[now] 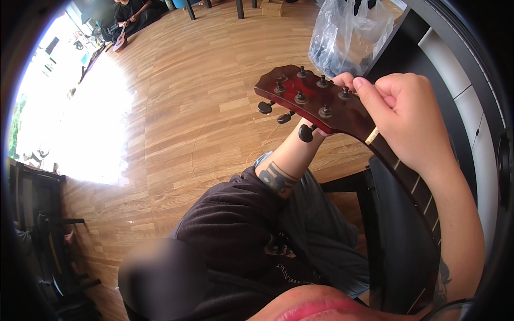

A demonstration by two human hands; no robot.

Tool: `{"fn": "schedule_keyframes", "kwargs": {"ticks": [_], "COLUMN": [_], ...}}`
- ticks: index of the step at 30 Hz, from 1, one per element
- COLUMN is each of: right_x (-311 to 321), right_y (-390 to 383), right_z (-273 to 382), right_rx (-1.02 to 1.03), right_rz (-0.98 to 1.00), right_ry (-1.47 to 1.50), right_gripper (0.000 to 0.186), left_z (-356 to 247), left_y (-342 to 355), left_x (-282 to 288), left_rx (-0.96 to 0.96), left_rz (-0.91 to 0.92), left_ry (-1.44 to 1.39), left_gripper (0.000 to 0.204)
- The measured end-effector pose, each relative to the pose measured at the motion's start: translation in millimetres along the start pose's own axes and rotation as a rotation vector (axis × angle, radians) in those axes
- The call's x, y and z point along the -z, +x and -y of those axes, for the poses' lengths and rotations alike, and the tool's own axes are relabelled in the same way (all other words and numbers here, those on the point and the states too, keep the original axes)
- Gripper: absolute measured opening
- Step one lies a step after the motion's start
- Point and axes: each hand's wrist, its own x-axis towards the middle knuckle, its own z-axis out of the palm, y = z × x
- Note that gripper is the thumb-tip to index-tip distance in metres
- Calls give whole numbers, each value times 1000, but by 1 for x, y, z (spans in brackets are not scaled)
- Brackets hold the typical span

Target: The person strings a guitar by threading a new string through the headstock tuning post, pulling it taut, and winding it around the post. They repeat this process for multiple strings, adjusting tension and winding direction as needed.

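Floor [225,80]: wood planks, spread under and beyond the work.
Guitar [386,151]: raised before the person, right of middle; body not visible.
Long axis: slanting, headstock end up and to the left, neck falling away to the lower right, inside the right forearm.
Bag [348,40]: clear plastic, behind the headstock and to its upper right.
Headstock [315,95]: dark red, face turned up to view, between the two hands.
Right hand [399,109]: fingers curled in, thumb bent against them at the far edge of the headstock, by its neck end; what the pinch holds, if anything, cannot be told.
Left hand [343,80]: mostly hidden behind the headstock, its forearm passing under from the near side; what look like its fingertips show past the far edge, just beside the right thumb; grip cannot be told.
Nearer hand: right for the neck end and the last far-row post; left for the underside.
Tuner buttons [306,132]: three, black, along the near edge.
Posts [301,97]: six, two rows of three.
Nut [372,135]: pale strip, just below the right hand.
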Motion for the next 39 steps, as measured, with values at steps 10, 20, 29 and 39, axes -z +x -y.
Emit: {"fn": "schedule_keyframes", "kwargs": {"ticks": [10, 20, 29, 39], "right_x": [1, -3, -6, -2], "right_y": [-1, -1, -3, -2], "right_z": [-1, 0, -4, 3], "right_rx": [28, 45, 49, 17], "right_rz": [-4, -20, -38, -4], "right_ry": [-23, -8, -65, -54], "right_gripper": [49, 52, 53, 45], "left_z": [4, -4, -5, -10], "left_y": [12, 4, -5, 3], "left_x": [-17, -13, -4, -21], "left_rx": [-137, -115, -120, -14], "left_rz": [87, 98, -31, -28], "left_ry": [79, 272, 327, 109], "left_gripper": [30, 25, 49, 51]}}
